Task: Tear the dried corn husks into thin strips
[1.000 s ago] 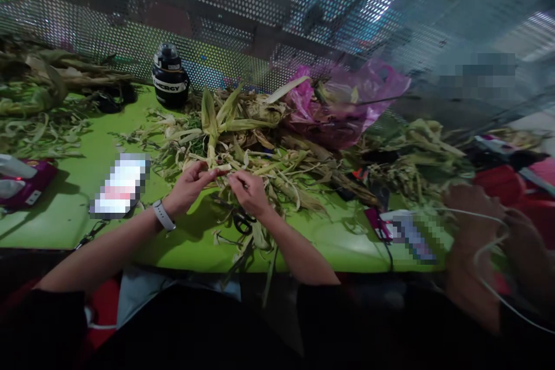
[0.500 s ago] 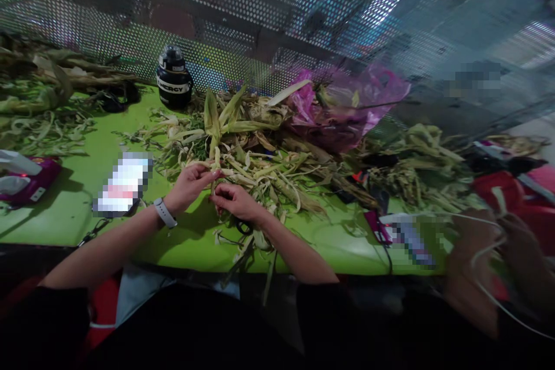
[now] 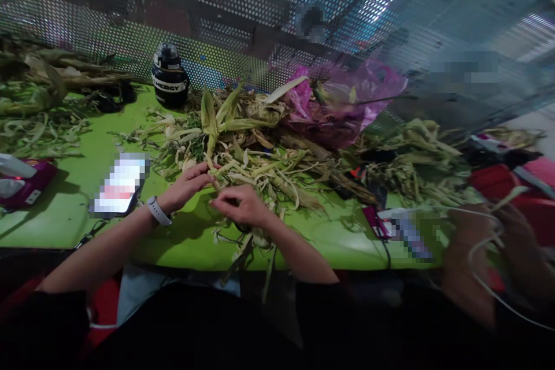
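My left hand (image 3: 191, 182) and right hand (image 3: 240, 205), fingers pinched shut, grip a corn-husk strip (image 3: 215, 176) at the near edge of the husk pile (image 3: 260, 153) on the green bench (image 3: 65, 214); tearing it, I judge, needs a steady opposing pull.

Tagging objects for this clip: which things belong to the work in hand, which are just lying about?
In hand: left hand, right hand, husk strip pinched by the left, husk pile behind them.
Lying about: black bottle, phone, pink bag, purple device, co-worker's hands.
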`<control>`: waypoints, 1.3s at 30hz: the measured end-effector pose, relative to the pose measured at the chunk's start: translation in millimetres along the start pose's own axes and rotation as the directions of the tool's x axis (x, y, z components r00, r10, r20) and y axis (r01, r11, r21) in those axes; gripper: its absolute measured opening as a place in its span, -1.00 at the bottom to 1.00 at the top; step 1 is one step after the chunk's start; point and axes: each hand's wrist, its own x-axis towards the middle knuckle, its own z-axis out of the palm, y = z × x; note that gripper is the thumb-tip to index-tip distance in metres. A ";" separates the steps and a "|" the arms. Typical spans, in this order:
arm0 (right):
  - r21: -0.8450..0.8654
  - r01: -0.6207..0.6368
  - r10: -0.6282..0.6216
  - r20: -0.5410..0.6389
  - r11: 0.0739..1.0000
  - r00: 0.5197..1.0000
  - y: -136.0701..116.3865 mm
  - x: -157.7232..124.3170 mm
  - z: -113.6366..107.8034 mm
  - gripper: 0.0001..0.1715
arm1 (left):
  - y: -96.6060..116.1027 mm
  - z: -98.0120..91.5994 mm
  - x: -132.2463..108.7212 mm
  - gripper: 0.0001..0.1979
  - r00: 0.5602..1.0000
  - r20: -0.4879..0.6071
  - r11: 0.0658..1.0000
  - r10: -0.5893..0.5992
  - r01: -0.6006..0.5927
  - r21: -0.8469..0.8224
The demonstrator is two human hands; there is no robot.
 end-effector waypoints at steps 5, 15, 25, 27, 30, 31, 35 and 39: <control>0.010 -0.008 0.012 -0.370 1.000 0.929 9.6 6.5 -24.1 -0.69 | 1.2 5.0 -0.4 -0.73 0.958 0.286 0.991 0.016 -0.053 0.125; 0.418 -0.019 0.125 -0.228 0.908 0.966 26.8 14.4 -2.1 -0.68 | -9.7 6.4 2.7 -0.61 0.910 0.411 0.943 0.055 -0.182 0.278; 0.406 -0.084 0.198 -0.249 0.910 0.948 30.1 18.1 -7.1 -0.56 | -6.9 13.4 0.8 -0.63 0.934 0.358 0.976 0.019 -0.096 0.197; 0.360 -0.147 0.255 -0.273 0.921 0.928 31.1 17.0 -13.8 -0.53 | -7.9 13.1 1.2 -0.63 0.971 0.237 0.991 0.001 -0.032 0.130; 0.315 -0.262 0.330 -0.187 0.912 0.925 30.5 15.0 -18.1 -0.44 | -10.8 11.3 2.7 -0.62 0.994 0.109 0.998 -0.032 0.026 0.061; 0.327 -0.285 0.346 -0.144 0.901 0.927 29.9 14.7 -17.4 -0.42 | -11.6 10.8 3.2 -0.62 0.994 0.104 0.998 -0.039 0.034 0.051; 0.375 -0.264 0.346 -0.169 0.888 0.923 28.0 15.0 -10.1 -0.42 | -10.4 11.7 3.6 -0.62 0.992 0.119 0.997 -0.040 0.032 0.074; 0.369 -0.235 0.343 -0.259 0.899 0.903 30.8 15.6 -8.3 -0.42 | -5.9 15.0 2.0 -0.62 0.995 0.097 0.995 -0.001 -0.009 0.101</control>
